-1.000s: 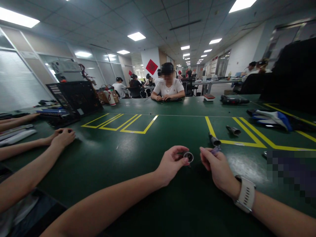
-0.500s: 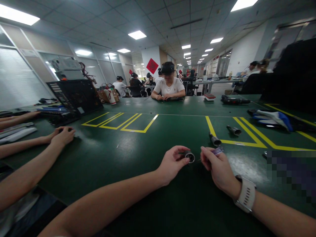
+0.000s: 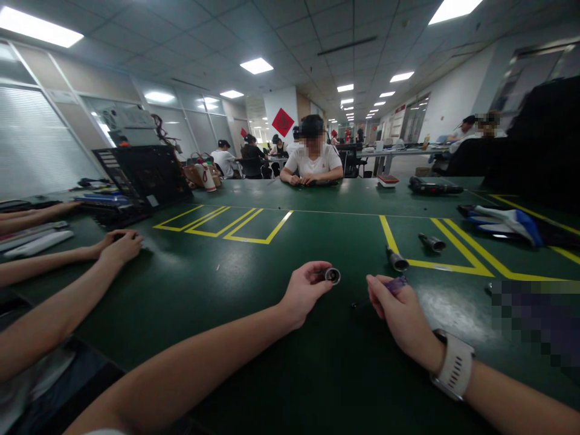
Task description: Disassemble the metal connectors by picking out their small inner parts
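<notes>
My left hand (image 3: 306, 294) is closed around a metal socket (image 3: 333, 276), its round open end turned toward me. To its right, my right hand (image 3: 394, 308), with a pale watch strap (image 3: 455, 365) at the wrist, pinches a small see-through purple handle (image 3: 397, 284); the rest of that tool is hidden by the fingers. A gap separates the two hands. On the green table between them lies a tiny dark piece (image 3: 354, 306), too small to name. Just beyond my right hand, a metal socket with a narrow shank (image 3: 399, 261) lies on its side, and a similar socket (image 3: 434, 243) rests farther back.
Yellow tape (image 3: 446, 266) marks the green tabletop (image 3: 254, 278). Blue-and-white gloves (image 3: 512, 223) and a dark power tool (image 3: 435, 186) lie at the right. Another person's hands (image 3: 120, 246) are at the left. A person (image 3: 312, 160) sits opposite. A red-and-white box (image 3: 388, 180) stands far back.
My left hand has moved left with the socket, widening the gap to my right hand. The tiny dark piece now shows on the table between them. My right hand keeps its pinch.
</notes>
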Action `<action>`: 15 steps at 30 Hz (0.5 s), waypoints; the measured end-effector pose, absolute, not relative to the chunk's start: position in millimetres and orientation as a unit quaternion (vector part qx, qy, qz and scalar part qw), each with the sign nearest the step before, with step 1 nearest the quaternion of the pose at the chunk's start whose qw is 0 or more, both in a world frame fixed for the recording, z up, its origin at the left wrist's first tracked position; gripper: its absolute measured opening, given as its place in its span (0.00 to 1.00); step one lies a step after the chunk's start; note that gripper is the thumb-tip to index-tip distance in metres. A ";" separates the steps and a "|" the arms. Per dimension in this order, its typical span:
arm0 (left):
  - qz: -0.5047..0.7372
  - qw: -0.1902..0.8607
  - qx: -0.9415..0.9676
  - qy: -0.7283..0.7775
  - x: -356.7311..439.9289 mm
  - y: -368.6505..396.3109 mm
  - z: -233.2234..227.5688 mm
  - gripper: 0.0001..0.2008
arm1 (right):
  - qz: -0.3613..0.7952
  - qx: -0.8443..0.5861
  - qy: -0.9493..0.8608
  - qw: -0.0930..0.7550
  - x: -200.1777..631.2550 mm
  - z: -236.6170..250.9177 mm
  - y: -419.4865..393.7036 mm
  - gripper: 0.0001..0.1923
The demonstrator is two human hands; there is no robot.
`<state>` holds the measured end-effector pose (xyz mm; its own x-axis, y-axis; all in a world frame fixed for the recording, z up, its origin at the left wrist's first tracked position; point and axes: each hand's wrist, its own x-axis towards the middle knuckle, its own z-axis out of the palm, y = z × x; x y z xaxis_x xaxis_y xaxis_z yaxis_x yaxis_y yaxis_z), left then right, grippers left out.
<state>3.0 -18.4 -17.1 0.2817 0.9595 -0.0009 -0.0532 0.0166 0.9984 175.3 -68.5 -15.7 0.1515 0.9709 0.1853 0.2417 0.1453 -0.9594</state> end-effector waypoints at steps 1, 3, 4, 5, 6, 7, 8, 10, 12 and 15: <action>0.436 0.581 0.547 0.416 2.8 -17.6 -16.8 0.18 | 0.346 -0.553 -0.556 0.515 174.7 -14.7 -69.1 0.22; 0.439 0.578 0.543 0.423 3.1 -16.5 -16.7 0.18 | 0.337 -0.555 -0.575 0.498 174.0 -13.5 -70.1 0.22; 0.442 0.575 0.541 0.425 3.3 -16.2 -16.8 0.18 | 0.335 -0.552 -0.586 0.489 173.9 -13.2 -70.6 0.22; 0.445 0.573 0.540 0.426 3.6 -16.0 -17.0 0.18 | 0.335 -0.545 -0.597 0.483 174.0 -13.1 -71.3 0.22; 0.447 0.572 0.539 0.426 3.7 -15.8 -17.3 0.18 | 0.336 -0.535 -0.607 0.482 174.3 -12.9 -72.1 0.21; 0.449 0.572 0.538 0.426 3.8 -15.7 -17.7 0.18 | 0.334 -0.523 -0.618 0.483 174.7 -12.6 -73.2 0.21; 0.451 0.571 0.537 0.427 3.8 -15.7 -18.0 0.18 | 0.329 -0.511 -0.627 0.487 175.1 -12.1 -74.4 0.21; 0.452 0.572 0.536 0.425 3.6 -15.6 -18.8 0.18 | 0.311 -0.486 -0.651 0.492 175.4 -10.6 -77.0 0.20; 0.456 0.571 0.538 0.421 3.6 -15.6 -19.5 0.18 | 0.294 -0.465 -0.683 0.481 174.6 -8.9 -78.9 0.18; 0.462 0.566 0.543 0.414 4.1 -15.4 -21.1 0.18 | 0.281 -0.440 -0.725 0.449 172.1 -8.0 -79.0 0.14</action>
<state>4.1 -15.4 -21.1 0.2298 0.9727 0.0330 -0.0723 -0.0167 0.9972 172.1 -79.0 -8.0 -0.2101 0.8901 0.4045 0.3855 0.4557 -0.8023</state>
